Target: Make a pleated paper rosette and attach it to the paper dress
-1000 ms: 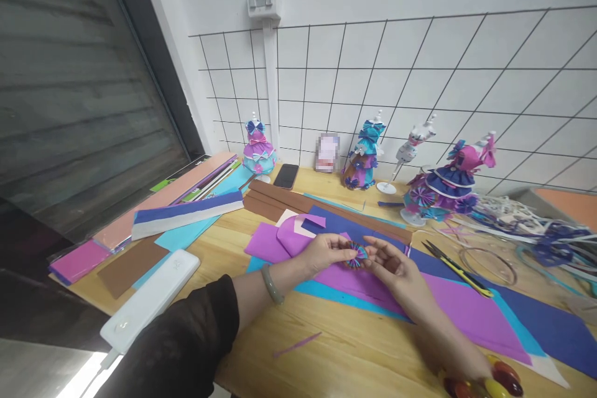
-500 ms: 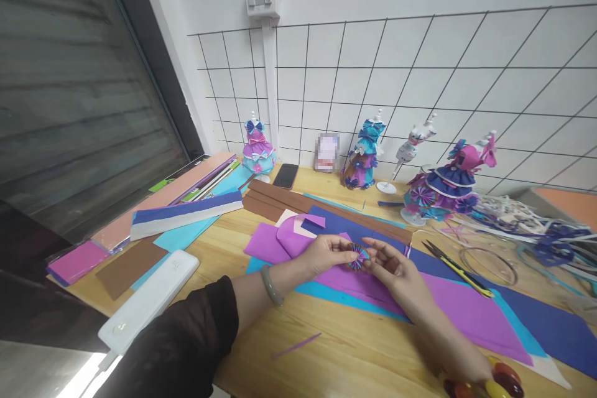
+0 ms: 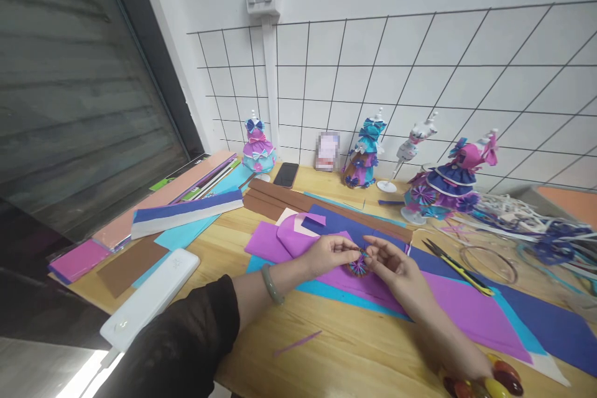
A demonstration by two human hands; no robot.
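Note:
Between my hands is a small round pleated rosette in purple, blue and brown. My left hand pinches its upper edge between thumb and fingertips. From the other side, my right hand grips the same edge with thumb and forefinger, its other fingers curled. The rosette hangs below the fingertips over a purple sheet, which lies on a light blue sheet. A yellow-black pair of scissors rests right of my right hand.
Small dress forms in layered dresses stand along the wall, one of them undressed. A phone, brown strips, a white power bank and a thin purple strip lie on the wooden table. Tangled ribbons sit at right.
The rosette has turned and dropped slightly, so more of its pleated face shows below my fingertips. Both hands have shifted only a little and keep their hold at its upper edge.

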